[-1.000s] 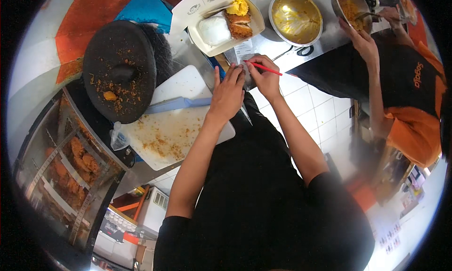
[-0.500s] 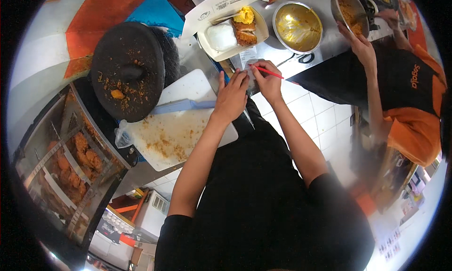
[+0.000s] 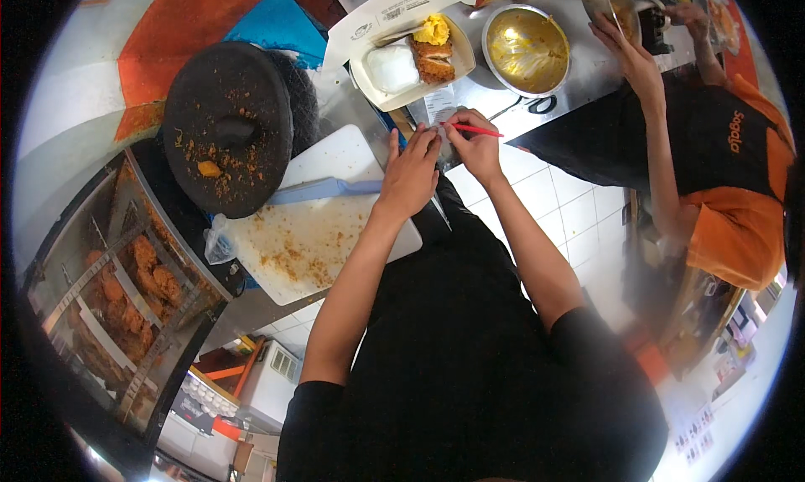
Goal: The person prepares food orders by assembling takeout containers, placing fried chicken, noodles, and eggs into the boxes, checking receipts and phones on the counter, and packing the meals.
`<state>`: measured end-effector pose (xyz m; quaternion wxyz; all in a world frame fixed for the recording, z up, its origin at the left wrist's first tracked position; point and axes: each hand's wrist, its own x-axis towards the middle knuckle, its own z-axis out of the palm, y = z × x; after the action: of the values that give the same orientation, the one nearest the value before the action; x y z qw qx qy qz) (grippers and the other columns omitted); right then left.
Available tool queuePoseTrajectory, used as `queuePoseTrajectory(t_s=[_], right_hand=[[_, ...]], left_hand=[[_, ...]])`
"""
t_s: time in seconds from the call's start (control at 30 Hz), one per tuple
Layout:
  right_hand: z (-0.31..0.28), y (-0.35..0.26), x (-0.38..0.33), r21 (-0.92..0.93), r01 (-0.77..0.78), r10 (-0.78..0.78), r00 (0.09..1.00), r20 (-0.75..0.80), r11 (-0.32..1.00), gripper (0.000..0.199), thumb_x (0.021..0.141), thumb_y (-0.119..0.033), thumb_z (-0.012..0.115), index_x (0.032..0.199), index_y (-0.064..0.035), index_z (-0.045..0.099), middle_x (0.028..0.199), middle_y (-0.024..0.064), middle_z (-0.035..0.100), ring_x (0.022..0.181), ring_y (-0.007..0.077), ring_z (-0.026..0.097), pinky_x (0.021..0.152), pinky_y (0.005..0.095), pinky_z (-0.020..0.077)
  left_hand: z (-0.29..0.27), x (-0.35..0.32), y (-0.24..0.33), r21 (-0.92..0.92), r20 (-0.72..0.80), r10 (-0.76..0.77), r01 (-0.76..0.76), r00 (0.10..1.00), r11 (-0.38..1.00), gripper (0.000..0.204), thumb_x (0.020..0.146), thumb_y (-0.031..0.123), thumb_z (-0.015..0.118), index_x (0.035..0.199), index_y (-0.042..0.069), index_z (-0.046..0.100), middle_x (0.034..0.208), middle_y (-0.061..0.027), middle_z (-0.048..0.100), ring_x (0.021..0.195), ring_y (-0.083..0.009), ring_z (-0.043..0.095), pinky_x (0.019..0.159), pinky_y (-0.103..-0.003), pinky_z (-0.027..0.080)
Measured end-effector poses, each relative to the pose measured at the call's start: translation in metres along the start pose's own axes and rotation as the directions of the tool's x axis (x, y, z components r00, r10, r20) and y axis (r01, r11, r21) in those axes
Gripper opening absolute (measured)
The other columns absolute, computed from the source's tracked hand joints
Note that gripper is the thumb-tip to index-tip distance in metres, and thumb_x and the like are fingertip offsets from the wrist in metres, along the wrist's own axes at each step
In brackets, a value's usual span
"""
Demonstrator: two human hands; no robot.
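Observation:
A narrow paper slip point(image 3: 439, 105) lies on the steel counter at its near edge. My left hand point(image 3: 409, 173) rests flat over the slip's lower end, fingers stretched out. My right hand point(image 3: 478, 153) pinches a red pen point(image 3: 476, 130), its tip down at the slip close to my left fingertips. Just beyond stands an open takeaway box point(image 3: 457, 81) holding white rice point(image 3: 392, 68), sliced breaded meat point(image 3: 434, 63) and a yellow scoop of food point(image 3: 432, 29). A pale-blue knife point(image 3: 323, 190) lies on the crumb-covered white cutting board point(image 3: 277, 256) left of my left hand.
A steel bowl point(image 3: 527, 50) smeared yellow and black-handled scissors point(image 3: 541, 105) sit right of the box. A dark stone mortar point(image 3: 193, 96) stands left, above a glass case of fried chicken point(image 3: 155, 272). At right, a co-worker point(image 3: 721, 147) holds another metal bowl point(image 3: 605, 0).
The co-worker's bowl has moved up and tilted, their near hand rising with it. My right hand and pen have shifted slightly; my left hand stays nearly in place.

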<state>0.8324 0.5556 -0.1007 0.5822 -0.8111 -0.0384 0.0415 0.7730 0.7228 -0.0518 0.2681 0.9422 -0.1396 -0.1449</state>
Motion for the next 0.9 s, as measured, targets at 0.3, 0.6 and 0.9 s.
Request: queuePoseTrajectory(t_s=[0.3, 0.6, 0.9], right_hand=[[0.000, -0.003, -0.006, 0.045, -0.120, 0.124, 0.987, -0.105, 0.992, 0.012, 0.085, -0.006, 0.073, 0.092, 0.0027, 0.067, 0.090, 0.0102, 0.066, 0.084, 0.0182, 0.064, 0.076, 0.0302, 0.0506], [0.017, 0.005, 0.006, 0.077, -0.007, 0.013, 0.997, -0.080, 0.997, 0.009, 0.085, -0.004, 0.071, 0.092, 0.0023, 0.068, 0.094, 0.0116, 0.068, 0.080, 0.0194, 0.067, 0.074, 0.0298, 0.0533], [0.005, 0.004, 0.012, 0.228, -0.231, 0.253, 0.965, -0.070, 0.946, 0.013, 0.092, -0.008, 0.070, 0.096, 0.0047, 0.068, 0.086, 0.0120, 0.073, 0.073, 0.0148, 0.068, 0.065, 0.0292, 0.0545]], left_hand=[[-0.007, -0.001, 0.001, -0.021, 0.001, -0.004, 0.004, 1.000, 1.000, 0.055, 0.085, 0.011, 0.069, 0.137, 0.002, 0.053, 0.144, -0.0131, 0.044, 0.145, -0.0303, 0.036, 0.120, -0.062, 0.018], [-0.006, -0.001, 0.000, -0.019, -0.025, -0.005, 0.005, 1.000, 1.000, 0.056, 0.082, 0.009, 0.070, 0.135, 0.001, 0.055, 0.141, -0.0132, 0.046, 0.143, -0.0275, 0.039, 0.120, -0.062, 0.018], [-0.011, -0.004, -0.001, -0.051, -0.058, 0.012, -0.015, 0.998, 0.999, 0.050, 0.084, 0.008, 0.069, 0.133, 0.001, 0.057, 0.142, -0.0159, 0.046, 0.141, -0.0335, 0.041, 0.117, -0.055, 0.031]])
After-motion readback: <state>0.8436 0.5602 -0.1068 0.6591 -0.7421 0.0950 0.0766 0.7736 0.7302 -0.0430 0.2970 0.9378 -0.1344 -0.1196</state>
